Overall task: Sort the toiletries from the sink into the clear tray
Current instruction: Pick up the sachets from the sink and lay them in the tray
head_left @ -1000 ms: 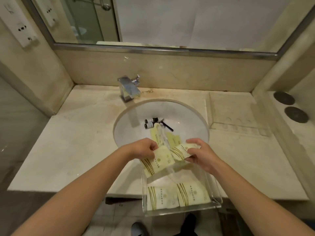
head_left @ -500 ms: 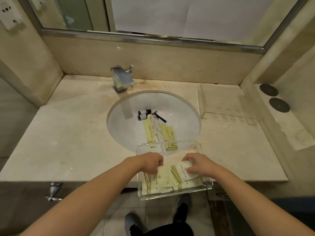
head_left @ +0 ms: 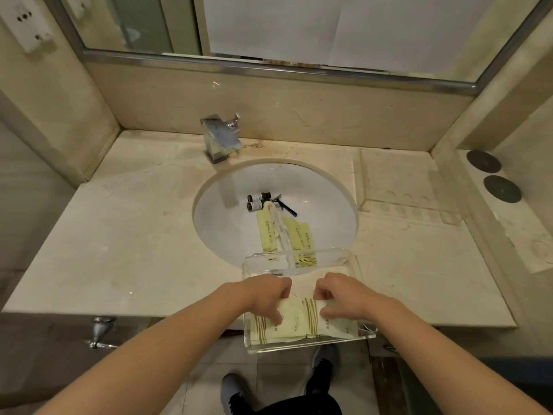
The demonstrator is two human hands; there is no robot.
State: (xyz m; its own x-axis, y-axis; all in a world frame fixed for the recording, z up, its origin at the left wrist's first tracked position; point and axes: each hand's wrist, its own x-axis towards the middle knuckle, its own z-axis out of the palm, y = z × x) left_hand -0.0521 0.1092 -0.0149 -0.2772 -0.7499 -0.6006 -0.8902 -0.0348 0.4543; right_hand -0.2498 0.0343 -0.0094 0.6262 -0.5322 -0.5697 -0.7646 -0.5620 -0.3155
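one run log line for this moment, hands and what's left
left hand: on packets | right hand: on packets | clear tray: packets in | sink: two bottles, yellow sachets left

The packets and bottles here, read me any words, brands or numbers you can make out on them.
Nothing can be read.
Cream packets in the clear tray: dark print, too blurred.
Yellow sachets in the sink: small print, too small.
Two dark bottles: pale labels, unreadable.
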